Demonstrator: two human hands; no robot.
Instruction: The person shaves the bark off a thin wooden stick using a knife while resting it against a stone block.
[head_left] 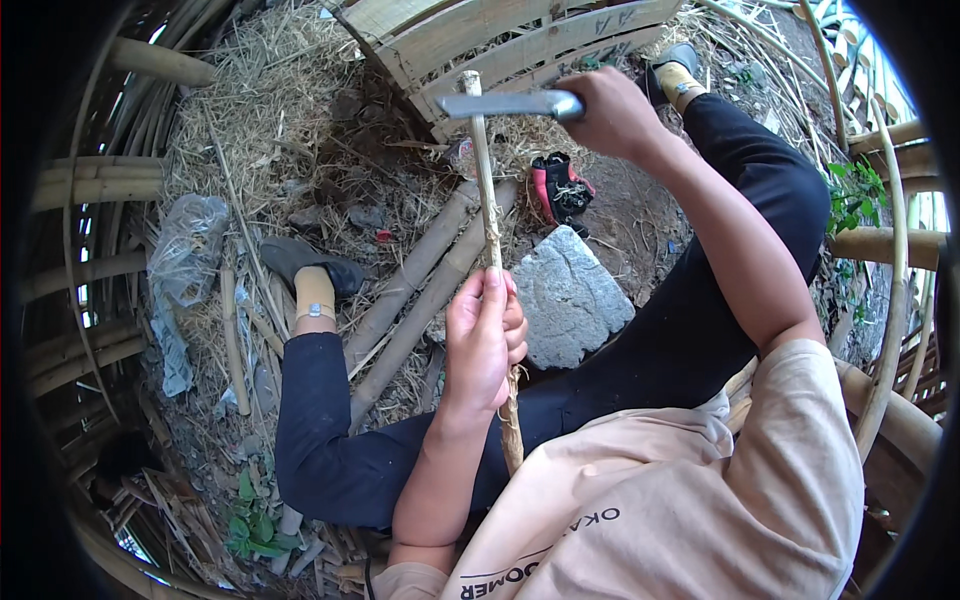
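My left hand is closed around the middle of a thin, pale wooden stick. The stick stands nearly upright in the picture, its lower end near my shirt and its bark partly stripped. My right hand grips the handle of a large knife with a broad grey blade. That blade lies across the stick close to its far end, and appears to touch it. Most of the knife's handle is hidden inside my fist.
A grey stone block sits between my legs. Bamboo poles lie beside it, with a red and black item beyond. A slatted wooden crate stands at the far side. Clear plastic lies on straw at left.
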